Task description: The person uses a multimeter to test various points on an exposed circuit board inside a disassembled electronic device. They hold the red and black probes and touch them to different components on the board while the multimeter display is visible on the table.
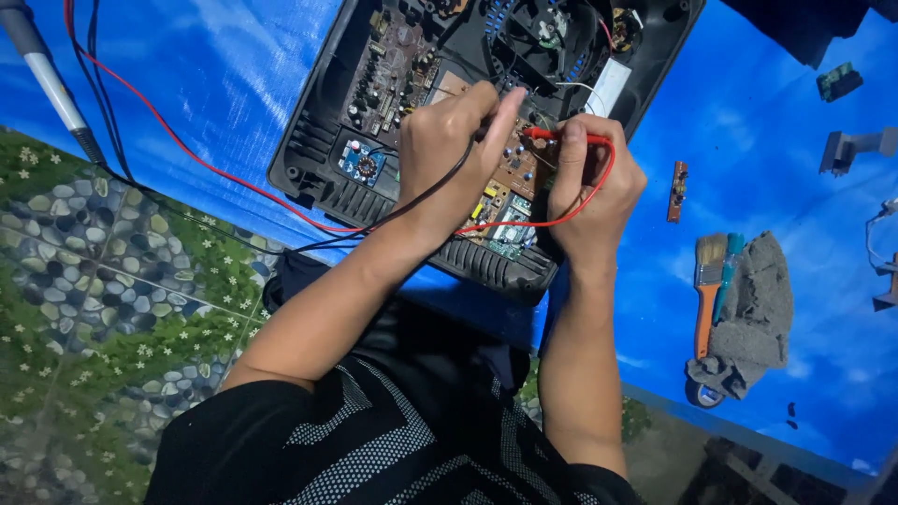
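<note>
Left hand (449,140): centre of the frame, fingers closed around a black probe (491,122), tip down on the board (510,173).
Right hand (594,182): just right of the left, fingers pinched on a red probe (557,137) that lies level, tip on the same board.
Board: brown, inside the open black case (318,140) at top centre; a small blue module (360,164) sits at its left.
Label: white rectangle (608,86) in the case, upper right of the hands.
Leads: red wire (187,150) and black wire (103,103) run from upper left across the blue sheet (767,140) to the hands.
Right side: orange-handled brush (708,290) beside a grey rag (753,309); a thin brown strip board (678,190) above them.
Upper left: grey rod (51,84), tilted.
</note>
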